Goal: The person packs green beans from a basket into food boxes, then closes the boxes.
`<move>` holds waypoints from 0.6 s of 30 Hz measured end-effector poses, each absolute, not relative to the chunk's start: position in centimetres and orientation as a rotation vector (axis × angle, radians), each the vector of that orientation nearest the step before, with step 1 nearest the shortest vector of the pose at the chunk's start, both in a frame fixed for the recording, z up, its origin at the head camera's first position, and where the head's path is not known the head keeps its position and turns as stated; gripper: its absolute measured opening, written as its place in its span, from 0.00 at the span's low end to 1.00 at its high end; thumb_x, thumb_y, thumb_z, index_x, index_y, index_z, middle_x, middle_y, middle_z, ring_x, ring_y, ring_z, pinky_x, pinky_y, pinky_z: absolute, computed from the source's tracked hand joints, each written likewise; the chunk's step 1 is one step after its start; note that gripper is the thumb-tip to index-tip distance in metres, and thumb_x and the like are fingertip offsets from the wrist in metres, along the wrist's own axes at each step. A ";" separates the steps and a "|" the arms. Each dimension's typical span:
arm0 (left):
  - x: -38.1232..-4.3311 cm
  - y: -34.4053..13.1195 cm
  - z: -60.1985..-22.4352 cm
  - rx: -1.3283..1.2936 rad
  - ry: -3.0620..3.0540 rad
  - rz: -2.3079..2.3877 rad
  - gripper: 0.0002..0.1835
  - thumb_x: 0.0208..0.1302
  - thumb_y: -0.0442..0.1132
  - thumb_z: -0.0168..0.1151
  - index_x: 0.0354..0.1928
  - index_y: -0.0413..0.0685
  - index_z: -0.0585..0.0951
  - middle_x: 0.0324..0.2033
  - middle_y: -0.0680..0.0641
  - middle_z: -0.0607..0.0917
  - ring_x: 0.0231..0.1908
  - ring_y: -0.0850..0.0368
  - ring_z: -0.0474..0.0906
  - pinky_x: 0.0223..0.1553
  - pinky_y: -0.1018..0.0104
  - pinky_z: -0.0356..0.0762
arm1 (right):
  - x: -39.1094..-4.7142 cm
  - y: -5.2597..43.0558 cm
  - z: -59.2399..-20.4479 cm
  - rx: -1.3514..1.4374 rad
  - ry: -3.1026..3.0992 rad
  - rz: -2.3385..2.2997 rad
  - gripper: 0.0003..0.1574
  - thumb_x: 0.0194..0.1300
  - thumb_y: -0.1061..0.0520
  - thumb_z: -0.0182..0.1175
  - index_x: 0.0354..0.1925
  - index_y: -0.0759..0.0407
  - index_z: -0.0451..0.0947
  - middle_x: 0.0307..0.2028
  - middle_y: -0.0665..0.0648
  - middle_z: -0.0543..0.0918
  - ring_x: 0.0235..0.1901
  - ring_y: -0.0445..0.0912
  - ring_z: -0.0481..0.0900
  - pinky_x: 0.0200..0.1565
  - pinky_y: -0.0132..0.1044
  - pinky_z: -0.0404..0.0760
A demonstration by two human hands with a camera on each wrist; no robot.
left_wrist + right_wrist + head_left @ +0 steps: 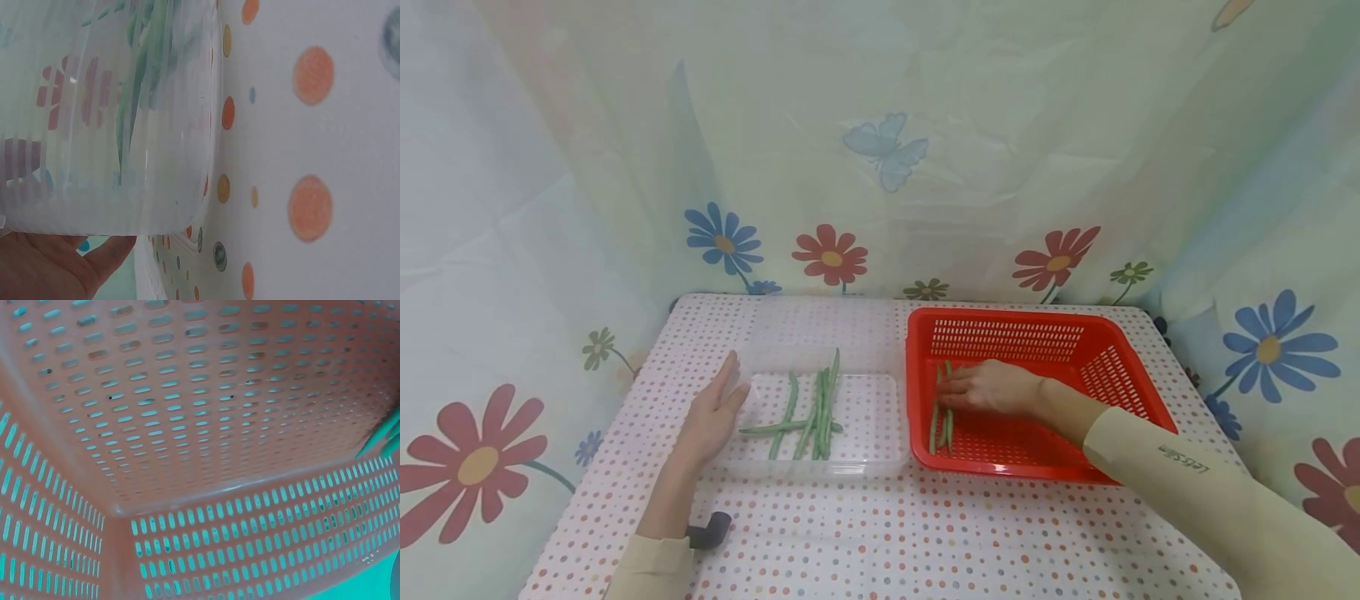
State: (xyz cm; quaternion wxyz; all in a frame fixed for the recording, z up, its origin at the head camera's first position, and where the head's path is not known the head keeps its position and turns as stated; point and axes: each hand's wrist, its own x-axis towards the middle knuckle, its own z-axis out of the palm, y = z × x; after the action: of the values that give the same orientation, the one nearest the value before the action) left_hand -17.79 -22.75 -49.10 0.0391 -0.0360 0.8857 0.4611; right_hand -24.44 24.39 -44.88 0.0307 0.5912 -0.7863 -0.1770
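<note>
A clear plastic container [901, 417] stands on the table and holds several green beans [826, 408], some lying crosswise over others. My left hand [711, 417] is at the container's left side, its fingers stretched out along the wall. In the left wrist view that hand [56, 265] shows at the edge of the see-through plastic. Inside the red basket [1000, 315], my right hand [992, 387] reaches down with its fingers over a few green beans [934, 429] near the left wall. Its thumb is hidden. The right wrist view catches only the ends of some beans [382, 434] at its edge.
The container and basket stand side by side on a dotted tablecloth [865, 542]. A dark strap end [711, 531] sticks out at my left wrist. A flowered curtain [880, 75] hangs behind the table and on both sides.
</note>
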 end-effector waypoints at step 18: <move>-17.8 -22.7 -49.0 -0.112 2.725 1.402 0.36 0.83 0.55 0.43 0.85 0.68 0.42 0.84 0.49 0.50 0.83 0.42 0.44 0.82 0.36 0.43 | -24.7 24.5 -43.9 1.797 -2.262 -0.341 0.48 0.54 0.56 0.81 0.71 0.57 0.75 0.70 0.58 0.78 0.70 0.54 0.75 0.62 0.44 0.84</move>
State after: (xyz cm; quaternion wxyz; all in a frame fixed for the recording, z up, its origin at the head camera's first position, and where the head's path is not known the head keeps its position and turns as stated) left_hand -17.84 -22.69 -49.02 0.0378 -0.0366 0.8880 0.4568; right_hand -24.66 24.52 -43.86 0.1160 0.6137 -0.7723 -0.1164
